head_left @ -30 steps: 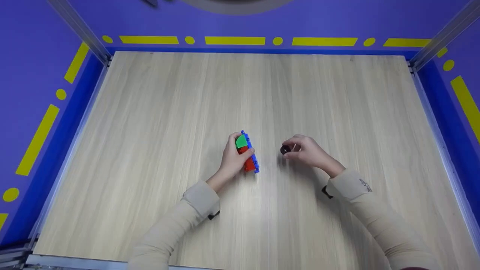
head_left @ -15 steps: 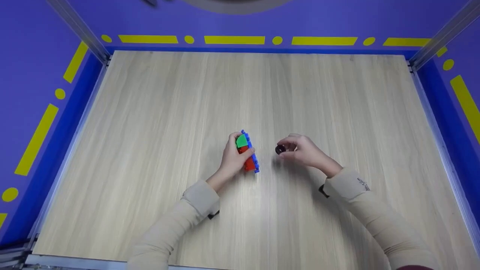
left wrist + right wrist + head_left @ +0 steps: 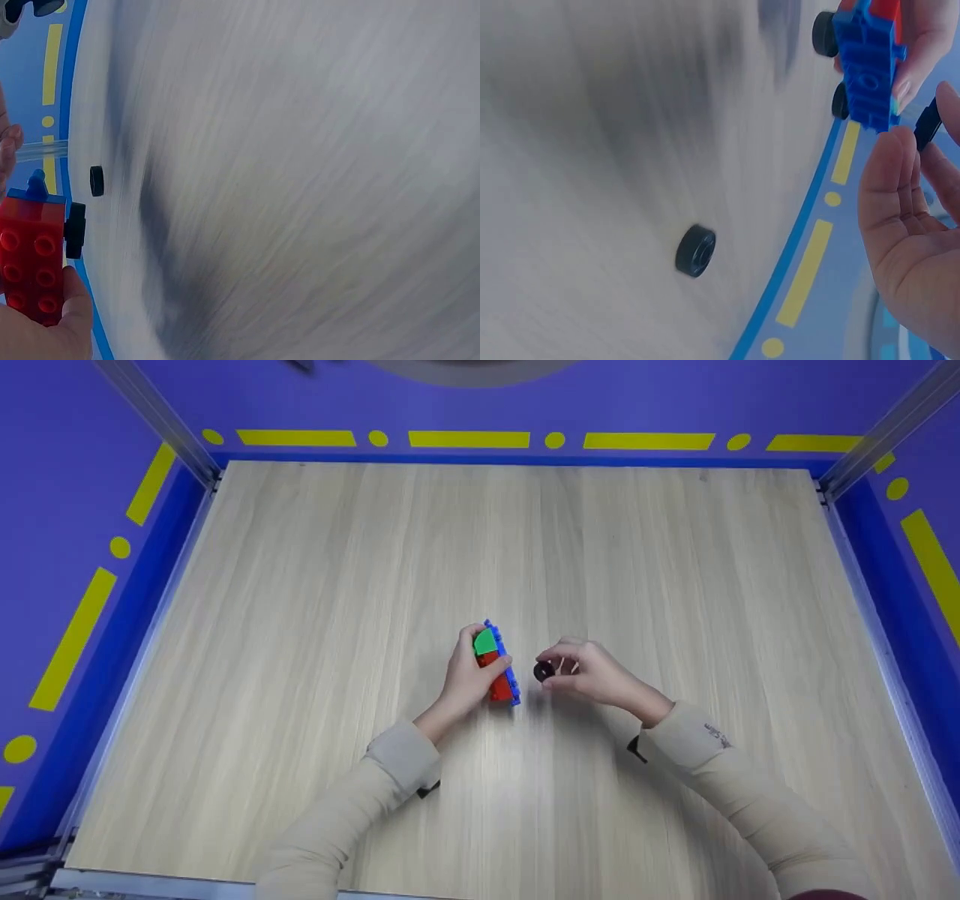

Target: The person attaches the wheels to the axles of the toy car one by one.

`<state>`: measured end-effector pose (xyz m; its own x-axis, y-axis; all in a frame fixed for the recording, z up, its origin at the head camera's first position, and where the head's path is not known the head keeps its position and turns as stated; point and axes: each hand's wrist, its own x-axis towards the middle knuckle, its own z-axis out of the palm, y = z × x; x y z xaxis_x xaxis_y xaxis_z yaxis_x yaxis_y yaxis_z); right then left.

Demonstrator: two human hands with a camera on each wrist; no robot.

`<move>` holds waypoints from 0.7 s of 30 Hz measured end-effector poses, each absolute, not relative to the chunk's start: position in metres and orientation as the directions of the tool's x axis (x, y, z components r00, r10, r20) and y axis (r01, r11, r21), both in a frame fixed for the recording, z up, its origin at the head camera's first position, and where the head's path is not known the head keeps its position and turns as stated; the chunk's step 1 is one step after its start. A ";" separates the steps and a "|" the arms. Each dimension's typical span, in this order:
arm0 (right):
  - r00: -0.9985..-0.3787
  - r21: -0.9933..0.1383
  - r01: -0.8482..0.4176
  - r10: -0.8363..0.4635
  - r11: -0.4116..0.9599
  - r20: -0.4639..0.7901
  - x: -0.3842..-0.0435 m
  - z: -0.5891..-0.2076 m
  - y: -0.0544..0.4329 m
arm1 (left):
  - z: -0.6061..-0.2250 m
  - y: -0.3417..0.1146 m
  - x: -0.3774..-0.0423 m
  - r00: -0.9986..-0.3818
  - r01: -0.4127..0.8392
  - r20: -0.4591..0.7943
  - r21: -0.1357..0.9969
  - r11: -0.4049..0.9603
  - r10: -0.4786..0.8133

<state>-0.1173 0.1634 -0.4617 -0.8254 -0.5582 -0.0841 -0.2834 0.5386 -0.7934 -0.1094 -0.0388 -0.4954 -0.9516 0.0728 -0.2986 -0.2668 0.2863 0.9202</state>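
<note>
My left hand grips a toy car built of bricks, with a red brick, a green rounded brick and a blue chassis facing right. In the left wrist view, studs show on the red brick and a black wheel sits at its side. The right wrist view shows two black wheels beside the blue base, one a toy wheel near the top. Between thumb and fingers, my right hand pinches another black toy wheel, just right of the chassis and apart from it in the head view.
A loose black wheel stands on the wooden tabletop in the right wrist view; the head view does not show it. Blue panels with yellow marks border the table at the back and both sides.
My right hand has moved left with the pinched wheel, then slightly nearer the person, closing most of the gap to the toy car. My left hand has barely moved.
</note>
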 end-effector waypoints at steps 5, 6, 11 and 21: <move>-0.806 -0.764 -0.348 -0.590 0.544 -0.053 -0.112 -0.462 0.156 | -0.495 -0.038 -0.109 -0.952 -0.267 -0.299 0.920 0.286 0.073; -0.803 -0.752 -0.361 -0.594 0.552 -0.050 -0.111 -0.463 0.155 | -0.495 -0.038 -0.109 -0.952 -0.265 -0.297 0.921 0.286 0.073; -0.788 -0.701 -0.435 -0.615 0.565 -0.007 -0.106 -0.466 0.149 | -0.495 -0.038 -0.109 -0.956 -0.252 -0.284 0.923 0.290 0.075; -0.766 -0.651 -0.524 -0.638 0.549 0.080 -0.100 -0.472 0.141 | -0.495 -0.039 -0.109 -0.957 -0.245 -0.277 0.929 0.277 0.083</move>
<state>-0.1002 0.1411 -0.4716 -0.7661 -0.6377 0.0796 -0.5244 0.5487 -0.6511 -0.1089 -0.0394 -0.4948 -0.9573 0.0832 -0.2768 -0.2447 0.2766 0.9293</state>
